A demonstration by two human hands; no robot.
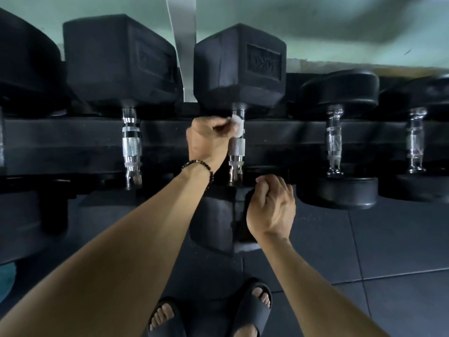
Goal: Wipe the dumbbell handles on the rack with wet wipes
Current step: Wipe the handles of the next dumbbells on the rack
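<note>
The left hand (209, 139) pinches a small white wipe (237, 127) against the top of the shiny handle (237, 148) of the middle dumbbell on the rack (73, 142), while the right hand (272, 207), fingers curled and holding nothing, hangs by the weight's near end.

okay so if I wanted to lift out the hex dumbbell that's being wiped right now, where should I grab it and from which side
Probably the knurled middle of its handle, reached from the front and above, fingers wrapping around it. The handle runs front to back between two bulky hex heads too wide to grip. The left hand holds the wet wipe at the far end.
</note>
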